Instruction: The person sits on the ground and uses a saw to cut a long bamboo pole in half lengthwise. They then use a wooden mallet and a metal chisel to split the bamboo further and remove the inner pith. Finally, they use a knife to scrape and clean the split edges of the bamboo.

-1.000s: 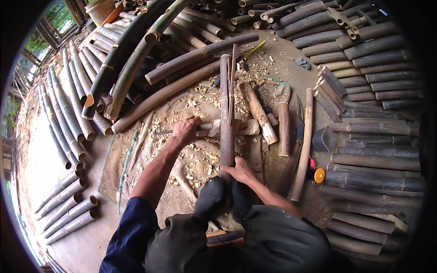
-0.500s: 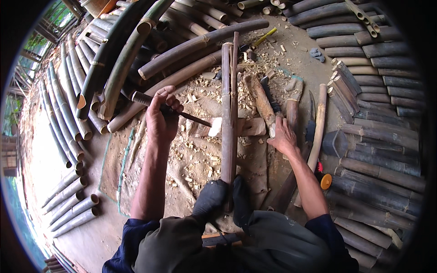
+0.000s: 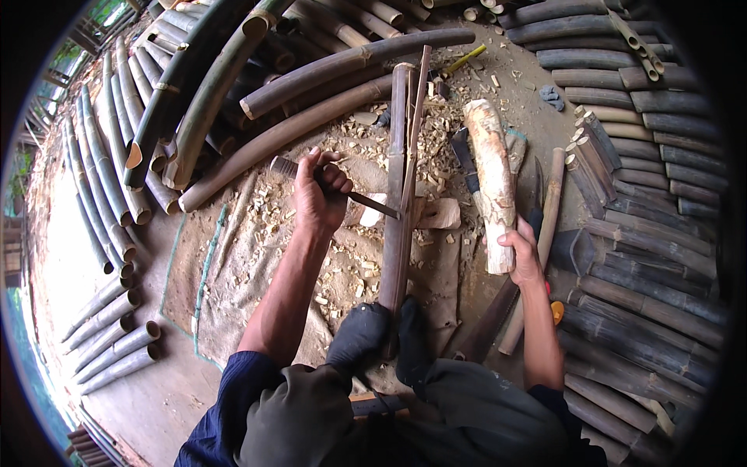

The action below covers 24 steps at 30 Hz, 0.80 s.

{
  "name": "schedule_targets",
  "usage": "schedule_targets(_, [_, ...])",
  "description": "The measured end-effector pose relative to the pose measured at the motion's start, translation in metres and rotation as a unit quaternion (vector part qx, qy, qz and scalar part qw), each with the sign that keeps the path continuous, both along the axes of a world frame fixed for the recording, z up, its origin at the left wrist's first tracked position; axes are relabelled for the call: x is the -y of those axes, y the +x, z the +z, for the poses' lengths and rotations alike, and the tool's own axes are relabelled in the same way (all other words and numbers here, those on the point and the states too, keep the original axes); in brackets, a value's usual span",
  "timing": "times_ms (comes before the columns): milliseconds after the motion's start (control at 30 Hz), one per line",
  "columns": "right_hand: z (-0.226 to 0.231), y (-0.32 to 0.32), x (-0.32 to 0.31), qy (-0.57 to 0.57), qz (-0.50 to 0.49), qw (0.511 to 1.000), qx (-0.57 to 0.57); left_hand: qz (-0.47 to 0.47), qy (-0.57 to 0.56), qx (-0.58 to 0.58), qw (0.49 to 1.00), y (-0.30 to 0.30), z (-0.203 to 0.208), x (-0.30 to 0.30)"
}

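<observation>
My left hand point(image 3: 320, 191) is closed around the handle of a chisel point(image 3: 375, 205), whose dark metal shaft points right. The chisel's tip meets the split bamboo pole point(image 3: 394, 233) in the view; whether it touches cannot be told. That pole lies lengthwise between my dark-covered feet point(image 3: 359, 335) and the chips beyond, across a notched wood block point(image 3: 437, 214). In my right hand point(image 3: 525, 253) is a thick, pale wooden club point(image 3: 490, 159) with patchy bark, gripped at its narrower near end and raised off the ground.
Bamboo poles point(image 3: 342, 74) are heaped at the back left. Stacked bamboo lengths point(image 3: 654, 311) line the right side. A dark long tool point(image 3: 467, 163) lies beside the club. Wood chips point(image 3: 358, 265) cover the sacking on the ground. An orange disc point(image 3: 557, 312) sits near my right forearm.
My right hand has taken hold of the club and lifted it, moving right. My left hand has brought the chisel rightward to the bamboo pole.
</observation>
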State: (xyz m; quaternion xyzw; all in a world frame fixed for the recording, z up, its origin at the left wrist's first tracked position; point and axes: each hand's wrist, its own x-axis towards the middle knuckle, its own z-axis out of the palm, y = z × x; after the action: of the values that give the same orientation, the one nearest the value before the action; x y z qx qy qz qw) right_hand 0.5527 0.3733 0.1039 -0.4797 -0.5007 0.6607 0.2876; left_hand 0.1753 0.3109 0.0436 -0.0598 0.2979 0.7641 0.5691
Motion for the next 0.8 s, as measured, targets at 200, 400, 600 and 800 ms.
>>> schedule_targets(200, [0.095, -0.031, 0.023, 0.053, 0.005, 0.997, -0.058, 0.021, -0.031, -0.217, 0.975, 0.028, 0.032, -0.008])
schedule_targets(400, [0.236, -0.082, -0.006, 0.404, -0.006, 0.915, 0.025, -0.07, -0.134, -0.522, 0.839, 0.08, 0.082, -0.037])
schedule_targets(600, [0.236, -0.136, -0.021, 0.408, 0.296, 0.776, 0.379, -0.086, -0.114, -0.543, 0.828, 0.097, 0.088, -0.033])
schedule_targets(800, [0.294, -0.143, -0.021, 0.535, 0.226, 0.792, 0.19, -0.17, -0.009, -0.516, 0.839, 0.096, 0.079, -0.047])
